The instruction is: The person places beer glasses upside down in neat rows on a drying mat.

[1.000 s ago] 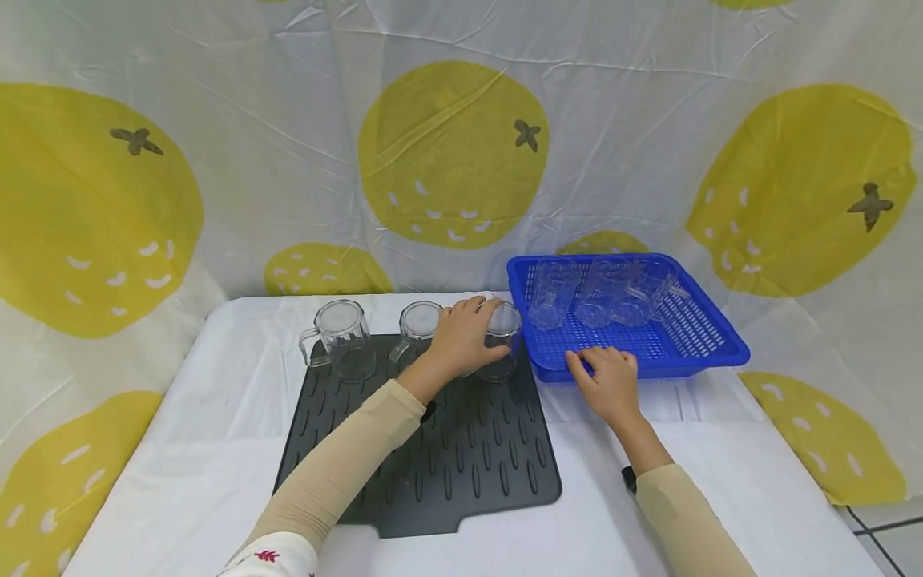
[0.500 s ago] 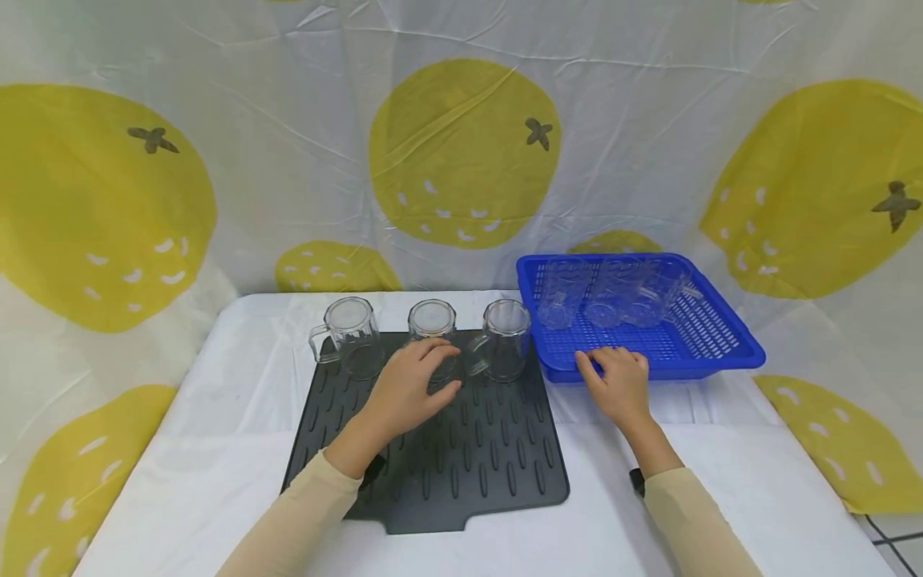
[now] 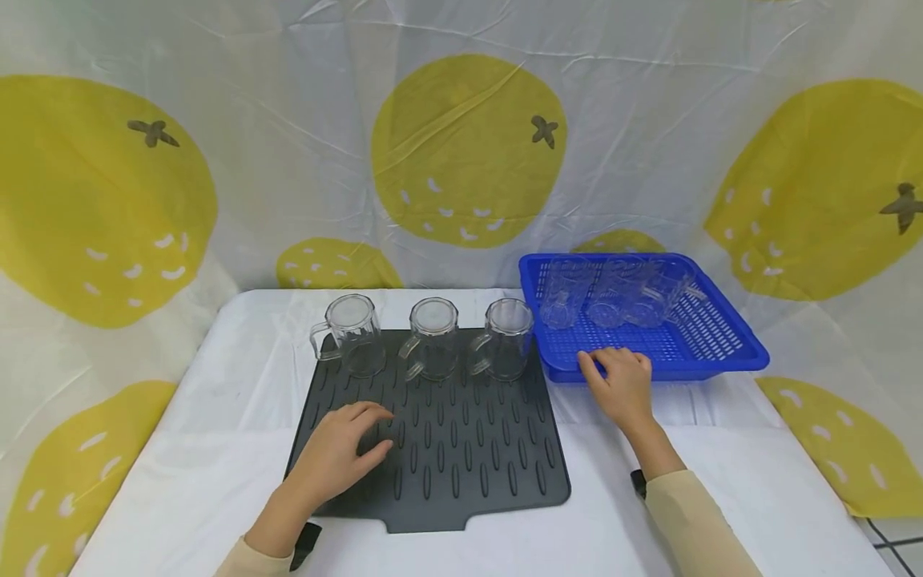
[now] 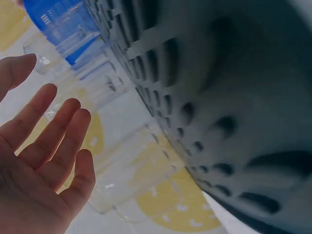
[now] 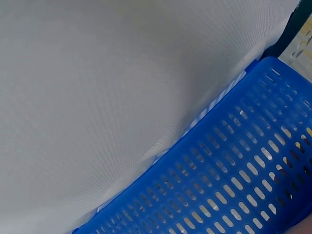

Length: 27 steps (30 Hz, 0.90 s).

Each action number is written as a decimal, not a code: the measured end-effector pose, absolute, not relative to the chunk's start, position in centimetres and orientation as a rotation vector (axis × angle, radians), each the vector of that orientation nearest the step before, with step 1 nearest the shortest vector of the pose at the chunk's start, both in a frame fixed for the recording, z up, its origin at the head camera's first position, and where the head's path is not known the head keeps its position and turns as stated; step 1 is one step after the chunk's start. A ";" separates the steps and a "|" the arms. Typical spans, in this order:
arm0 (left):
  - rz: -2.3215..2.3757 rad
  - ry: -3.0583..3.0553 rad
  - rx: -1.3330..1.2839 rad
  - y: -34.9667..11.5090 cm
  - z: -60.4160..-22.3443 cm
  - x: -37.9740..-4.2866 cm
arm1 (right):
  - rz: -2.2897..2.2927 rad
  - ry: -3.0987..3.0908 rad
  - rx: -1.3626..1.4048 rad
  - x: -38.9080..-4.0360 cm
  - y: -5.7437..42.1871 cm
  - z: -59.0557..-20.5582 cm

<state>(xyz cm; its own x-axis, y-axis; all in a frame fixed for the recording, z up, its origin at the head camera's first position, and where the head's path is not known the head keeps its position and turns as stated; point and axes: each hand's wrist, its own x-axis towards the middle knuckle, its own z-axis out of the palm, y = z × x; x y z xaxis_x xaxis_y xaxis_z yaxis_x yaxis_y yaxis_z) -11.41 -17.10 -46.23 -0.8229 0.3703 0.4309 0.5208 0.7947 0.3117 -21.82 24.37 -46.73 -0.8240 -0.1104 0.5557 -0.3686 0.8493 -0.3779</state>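
My left hand (image 3: 335,453) is over the left part of a black ribbed drying mat (image 3: 461,449), holding nothing, its thumb and fingers apart. In the left wrist view that hand's fingers (image 4: 66,124) are spread and loosely bent. Along the mat's back edge stand three clear glass mugs, a left one (image 3: 360,340), a middle one (image 3: 436,344) and a right one (image 3: 510,344). They look upside down, handles to the left. My right hand (image 3: 622,385) holds the near rim of a blue plastic basket (image 3: 714,365), fingers bent over it; its grip is partly hidden.
Inside the basket, more clear glassware (image 3: 609,296) lies along the left and back, at least one piece with a handle. White cloth (image 3: 202,449) covers the table. A curtain with yellow fruit shapes (image 3: 469,152) hangs directly behind.
My left hand has come away from the right mug, back toward me and to the left across the mat. My right hand has stayed at the basket rim. The mugs stand still.
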 end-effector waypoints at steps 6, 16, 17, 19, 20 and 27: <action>-0.655 -2.698 -0.570 -17.9 -47.3 -10.1 | 0.644 -2.492 0.349 -21.9 24.5 -46.7; -0.707 -2.874 -0.378 -19.4 -48.4 -8.9 | 0.652 -2.489 0.349 -21.9 24.6 -46.8; -0.700 -2.893 -0.371 -19.4 -48.4 -8.9 | 0.650 -2.489 0.348 -21.9 24.6 -46.8; -0.684 -2.937 -0.368 -19.6 -48.3 -8.9 | 0.647 -2.492 0.348 -21.9 24.6 -46.7; -0.679 -2.960 -0.366 -19.7 -48.3 -8.9 | 0.644 -2.494 0.348 -21.9 24.6 -46.7; -0.692 -3.061 -0.341 -20.0 -48.6 -8.7 | 0.656 -2.516 0.345 -21.8 24.4 -46.5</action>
